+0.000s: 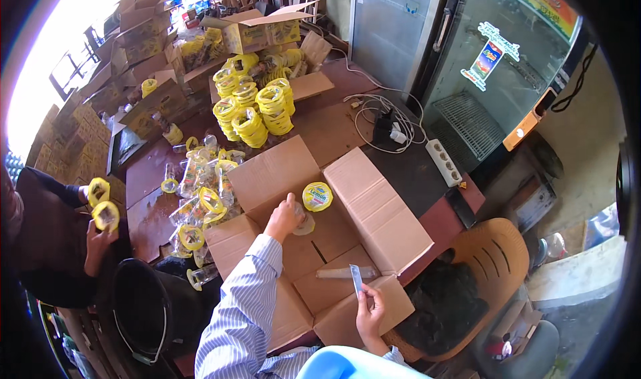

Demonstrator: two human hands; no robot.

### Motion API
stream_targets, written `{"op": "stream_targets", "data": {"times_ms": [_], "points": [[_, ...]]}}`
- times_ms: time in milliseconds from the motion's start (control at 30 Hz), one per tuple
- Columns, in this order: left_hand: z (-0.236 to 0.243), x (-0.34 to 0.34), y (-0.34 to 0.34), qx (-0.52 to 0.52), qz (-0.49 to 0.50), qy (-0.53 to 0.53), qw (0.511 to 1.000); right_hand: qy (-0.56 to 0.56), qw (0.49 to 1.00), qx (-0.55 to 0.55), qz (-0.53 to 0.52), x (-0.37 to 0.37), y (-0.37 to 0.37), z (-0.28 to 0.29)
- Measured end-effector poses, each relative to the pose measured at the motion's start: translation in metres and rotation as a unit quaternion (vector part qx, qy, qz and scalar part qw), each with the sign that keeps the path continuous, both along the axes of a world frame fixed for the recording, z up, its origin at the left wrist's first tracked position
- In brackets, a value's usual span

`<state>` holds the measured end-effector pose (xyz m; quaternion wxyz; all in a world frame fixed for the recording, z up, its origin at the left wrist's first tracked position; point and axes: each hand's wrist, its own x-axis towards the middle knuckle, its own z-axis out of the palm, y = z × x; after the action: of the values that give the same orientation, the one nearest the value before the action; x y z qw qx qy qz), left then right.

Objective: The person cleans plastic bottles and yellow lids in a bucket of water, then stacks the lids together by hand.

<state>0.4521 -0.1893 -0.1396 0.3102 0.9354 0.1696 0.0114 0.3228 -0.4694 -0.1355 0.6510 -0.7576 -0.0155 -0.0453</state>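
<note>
Near the middle of the dark red table (pixel 471 199), an open cardboard carton (pixel 377 209) stands with its flaps folded outward, and much of its brown floor shows. Inside, toward the far end, sits a yellow-rimmed lidded cup (pixel 317 196); just to the near side of it, the left hand (pixel 286 219) curls its fingers about a clear plastic cup (pixel 305 226), though the knuckles hide enough that I cannot tell whether the two touch. Over the near flap, the right hand (pixel 369 310) pinches a slim pale-blue strip (pixel 356 280) between thumb and fingers, its tip pointing up. A translucent roll-shaped piece (pixel 334 273) lies in the near part of the carton. Judging by its contents, the carton is at an early stage: the lidded cup and the one in hand are all the cups that show within it, and every flap is unclosed. By far the most lie outside: a loose pile of clear cups (pixel 207 200) just left of the carton, and tall yellow-rimmed stacks (pixel 254 108) farther off. At the far left, a co-worker's hands (pixel 100 251) hold two more yellow-rimmed cups (pixel 105 216), well apart from the carton, beyond a black bucket (pixel 143 299).
</note>
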Motion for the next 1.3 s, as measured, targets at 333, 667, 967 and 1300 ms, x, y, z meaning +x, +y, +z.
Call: {"op": "stream_targets", "data": {"times_ms": [333, 667, 967, 1300], "points": [[0.046, -0.091, 0.000, -0.133, 0.059, 0.025, 0.989, 0.118, 0.973, 0.197, 0.013, 0.010, 0.031, 0.014], [0.051, -0.222, -0.056, -0.636, 0.148, -0.246, 0.716, 0.292, 0.737, 0.599, 0.117, 0.015, 0.083, 0.054], [0.073, -0.337, -0.009, -0.503, 0.028, -0.173, 0.846, 0.400, 0.690, 0.546, 0.257, -0.050, 0.144, 0.085], [0.074, -0.385, -0.016, -0.474, 0.143, -0.185, 0.849, 0.369, 0.705, 0.435, 0.421, -0.123, 0.195, 0.114]]}}
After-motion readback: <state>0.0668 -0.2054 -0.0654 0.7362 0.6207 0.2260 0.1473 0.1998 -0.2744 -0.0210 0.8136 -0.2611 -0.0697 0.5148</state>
